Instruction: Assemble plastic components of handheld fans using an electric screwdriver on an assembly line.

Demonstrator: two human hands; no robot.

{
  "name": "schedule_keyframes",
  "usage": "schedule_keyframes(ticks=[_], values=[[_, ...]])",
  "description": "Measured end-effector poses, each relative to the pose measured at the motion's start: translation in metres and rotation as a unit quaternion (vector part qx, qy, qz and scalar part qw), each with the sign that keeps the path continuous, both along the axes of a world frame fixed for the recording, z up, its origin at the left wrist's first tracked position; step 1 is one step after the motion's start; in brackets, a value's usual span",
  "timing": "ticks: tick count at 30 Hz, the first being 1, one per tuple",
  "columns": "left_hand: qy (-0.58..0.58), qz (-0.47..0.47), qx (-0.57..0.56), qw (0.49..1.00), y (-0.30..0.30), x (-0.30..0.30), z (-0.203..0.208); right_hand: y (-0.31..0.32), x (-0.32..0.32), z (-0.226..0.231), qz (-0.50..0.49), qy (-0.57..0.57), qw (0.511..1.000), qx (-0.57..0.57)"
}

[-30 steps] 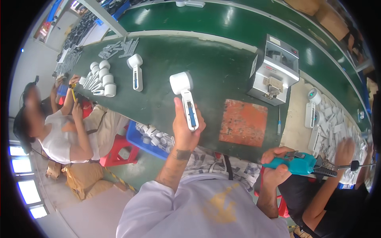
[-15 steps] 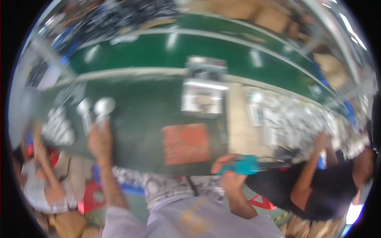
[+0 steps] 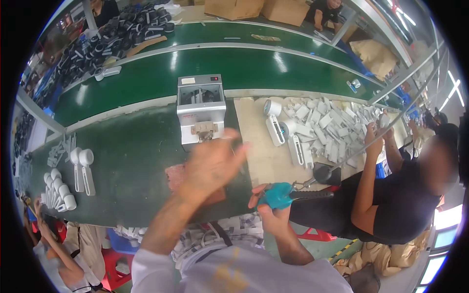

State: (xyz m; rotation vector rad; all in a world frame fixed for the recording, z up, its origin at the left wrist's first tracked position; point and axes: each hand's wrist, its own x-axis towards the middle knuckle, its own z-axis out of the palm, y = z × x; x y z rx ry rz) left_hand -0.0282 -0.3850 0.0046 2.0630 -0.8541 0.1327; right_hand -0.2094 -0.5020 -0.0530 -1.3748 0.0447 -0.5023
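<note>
My left hand (image 3: pixel 212 163) reaches over a red pad (image 3: pixel 176 177) with fingers apart and nothing seen in it. It is just in front of a grey box-shaped machine (image 3: pixel 200 112) with an open top hopper, which looks like a screw feeder. At the bench's near edge, my right hand (image 3: pixel 272 215) is closed round a teal-and-black power tool (image 3: pixel 279 196). The tool lies sideways, its black end pointing right. On the left of the green bench, two white round-headed handles (image 3: pixel 85 171) lie side by side, near a cluster of similar white parts (image 3: pixel 59 191).
A heap of white casings (image 3: pixel 322 127) covers the cardboard sheet (image 3: pixel 259 161) on the right. A co-worker in black (image 3: pixel 376 205) handles parts there; another person (image 3: pixel 61 259) sits at left. Beyond the bench runs a green conveyor (image 3: pixel 146 68), with dark parts (image 3: pixel 107 44) piled behind.
My left hand has let go of a white round-headed handle at the left and moved right, over the red pad. My right hand still holds the power tool. The view has shifted.
</note>
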Motion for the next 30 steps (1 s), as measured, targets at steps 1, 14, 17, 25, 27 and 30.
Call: schedule_keyframes(ticks=[1, 14, 17, 25, 27, 30], values=[[-0.038, -0.050, -0.055, 0.997, -0.035, 0.005, -0.027, 0.000, -0.003, 0.003, 0.007, -0.001, 1.000, -0.002], [0.202, 0.020, 0.154, 0.967, -0.172, 0.060, -0.083, -0.011, -0.041, 0.005, -0.045, 0.035, 0.998, -0.005], [0.207, 0.033, 0.162, 0.964, -0.178, 0.062, -0.088, -0.012, -0.035, 0.009, -0.036, 0.046, 0.998, 0.013], [0.054, 0.006, 0.135, 0.989, -0.139, 0.046, -0.060, -0.011, -0.020, 0.006, -0.036, 0.040, 0.998, 0.015], [-0.045, -0.037, 0.104, 0.993, -0.108, 0.026, -0.037, -0.014, -0.016, 0.005, -0.034, 0.046, 0.998, 0.017], [-0.151, -0.057, 0.062, 0.985, -0.045, 0.004, -0.038, -0.012, 0.003, -0.003, -0.024, 0.056, 0.998, 0.010]])
